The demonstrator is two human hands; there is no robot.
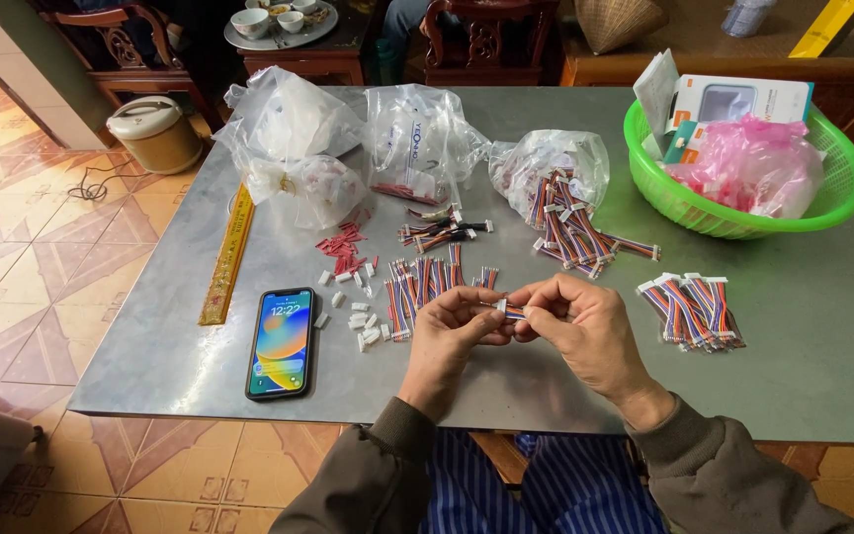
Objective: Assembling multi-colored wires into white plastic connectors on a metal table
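Note:
My left hand and my right hand meet over the grey metal table, both pinching one short multicoloured wire lead with a white connector. Just beyond my hands lies a row of similar wire leads. Loose white connector housings and small red parts are scattered left of them. A bundle of wire leads sits right of my right hand.
A smartphone with a lit screen lies at the near left, beside a yellow ruler. Clear plastic bags of parts stand at the back. A green basket with a pink bag and boxes is far right.

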